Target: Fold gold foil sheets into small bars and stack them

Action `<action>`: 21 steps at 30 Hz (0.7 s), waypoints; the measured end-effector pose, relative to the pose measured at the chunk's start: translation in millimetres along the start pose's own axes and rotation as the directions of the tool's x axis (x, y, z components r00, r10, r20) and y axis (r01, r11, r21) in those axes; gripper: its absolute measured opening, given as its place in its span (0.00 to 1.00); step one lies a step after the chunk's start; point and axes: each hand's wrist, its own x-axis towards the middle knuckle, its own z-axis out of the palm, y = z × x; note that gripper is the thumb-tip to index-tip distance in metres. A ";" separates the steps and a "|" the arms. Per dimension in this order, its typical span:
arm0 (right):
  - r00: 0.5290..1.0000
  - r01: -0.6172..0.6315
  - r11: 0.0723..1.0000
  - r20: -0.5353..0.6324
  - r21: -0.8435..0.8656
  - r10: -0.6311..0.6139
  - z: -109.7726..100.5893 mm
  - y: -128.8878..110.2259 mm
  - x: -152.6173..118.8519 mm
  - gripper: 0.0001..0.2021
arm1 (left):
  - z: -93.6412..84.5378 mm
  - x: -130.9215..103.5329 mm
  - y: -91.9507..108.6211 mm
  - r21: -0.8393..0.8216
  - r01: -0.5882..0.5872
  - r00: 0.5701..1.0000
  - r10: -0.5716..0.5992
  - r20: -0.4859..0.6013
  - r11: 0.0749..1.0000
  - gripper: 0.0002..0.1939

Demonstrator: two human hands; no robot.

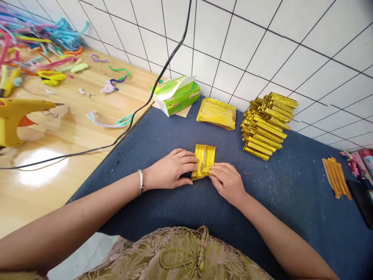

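Observation:
A small sheet of gold foil paper (207,152) lies on the dark blue cloth in front of me, its two sides folded inward with a pale strip running between them. My left hand (171,169) holds its left edge, fingers along the side and thumb at the lower corner. At the lower right edge, my right hand (229,182) pinches the paper between thumb and fingers. Beyond it lies a flat stack of gold foil sheets (217,112). To the right of that stack is a pile of folded gold strips (264,128).
A green tissue box (182,97) stands by the tiled wall. A black cable (145,103) crosses the left side. On the wooden table (72,128) are a yellow glue gun (20,112), yellow scissors (51,77) and coloured pipe cleaners (62,31). Orange-gold strips (336,177) lie far right beside a black phone-like object (361,200).

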 end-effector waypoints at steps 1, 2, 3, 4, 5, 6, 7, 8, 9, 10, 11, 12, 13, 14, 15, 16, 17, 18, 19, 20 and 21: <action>1.000 -0.008 1.000 0.004 0.004 0.008 0.3 -0.1 -0.2 0.10 | 2.2 -0.5 1.8 -0.001 0.017 1.000 -0.017 -0.023 1.000 0.17; 1.000 -0.016 1.000 0.007 0.008 0.016 0.5 -0.3 -0.5 0.09 | 4.5 -0.7 3.3 -0.002 0.034 0.998 -0.034 -0.046 0.999 0.14; 1.000 -0.023 1.000 0.010 0.014 0.023 0.8 -0.4 -0.7 0.09 | 6.9 -0.8 4.5 -0.005 0.050 0.997 -0.050 -0.066 0.999 0.12; 0.999 -0.032 0.999 0.013 0.020 0.031 1.0 -0.7 -0.9 0.09 | 9.3 -0.8 5.5 -0.011 0.066 0.994 -0.067 -0.082 0.998 0.11; 0.999 -0.041 0.999 0.014 0.028 0.040 1.1 -0.9 -1.0 0.09 | 11.4 -0.8 6.3 -0.019 0.085 0.991 -0.086 -0.098 0.996 0.11; 0.999 -0.050 0.998 0.014 0.037 0.049 1.1 -1.2 -0.8 0.09 | 13.2 -0.8 7.0 -0.029 0.104 0.988 -0.106 -0.109 0.994 0.11; 0.998 -0.059 0.997 0.013 0.047 0.059 1.0 -1.5 -0.5 0.08 | 14.6 -0.9 8.0 -0.042 0.124 0.985 -0.128 -0.119 0.991 0.11; 0.998 -0.068 0.996 0.014 0.058 0.067 0.9 -1.9 0.0 0.08 | 15.5 -1.0 9.1 -0.055 0.145 0.980 -0.151 -0.126 0.988 0.11; 0.997 -0.078 0.995 0.013 0.069 0.077 0.6 -2.3 0.6 0.08 | 16.0 -1.1 10.7 -0.069 0.166 0.976 -0.174 -0.132 0.984 0.11; 0.996 -0.087 0.993 0.012 0.081 0.087 0.3 -2.8 1.3 0.07 | 16.0 -1.2 12.6 -0.083 0.186 0.971 -0.196 -0.134 0.979 0.11; 0.995 -0.098 0.991 0.010 0.093 0.097 -0.1 -3.3 1.9 0.07 | 15.8 -1.4 14.8 -0.096 0.204 0.967 -0.215 -0.133 0.974 0.10; 0.994 -0.109 0.988 0.007 0.105 0.109 -0.4 -3.7 2.5 0.07 | 15.5 -1.6 17.0 -0.106 0.218 0.964 -0.231 -0.131 0.970 0.10; 0.993 -0.117 0.986 0.006 0.116 0.117 -0.7 -4.1 2.9 0.07 | 15.2 -1.7 19.1 -0.115 0.229 0.962 -0.243 -0.127 0.967 0.10; 0.992 -0.123 0.985 0.004 0.124 0.124 -1.0 -4.5 3.3 0.06 | 15.1 -1.9 20.9 -0.122 0.237 0.959 -0.252 -0.126 0.964 0.10; 0.992 -0.126 0.984 0.004 0.129 0.126 -1.2 -4.8 3.5 0.06 | 15.3 -2.0 22.2 -0.130 0.244 0.957 -0.260 -0.129 0.961 0.10; 0.992 -0.128 0.983 0.008 0.130 0.128 -1.4 -5.0 3.7 0.06 | 15.7 -2.0 22.9 -0.138 0.249 0.955 -0.267 -0.132 0.958 0.10; 0.992 -0.129 0.983 0.012 0.128 0.128 -1.5 -5.1 3.9 0.05 | 16.5 -1.9 23.0 -0.148 0.256 0.951 -0.276 -0.137 0.955 0.11; 0.991 -0.132 0.984 0.015 0.124 0.131 -1.5 -5.2 4.1 0.05 | 17.4 -1.6 22.6 -0.157 0.263 0.948 -0.285 -0.141 0.952 0.11; 0.991 -0.136 0.983 0.017 0.119 0.135 -1.4 -5.3 4.3 0.05 | 18.5 -1.2 21.9 -0.165 0.269 0.945 -0.293 -0.145 0.949 0.11; 0.989 -0.145 0.983 0.017 0.115 0.144 -1.1 -5.4 4.7 0.05 | 19.7 -0.5 21.0 -0.169 0.277 0.942 -0.302 -0.149 0.946 0.11; 0.987 -0.158 0.981 0.015 0.111 0.158 -0.7 -5.5 5.1 0.05 | 20.8 0.4 20.0 -0.171 0.286 0.938 -0.312 -0.151 0.943 0.11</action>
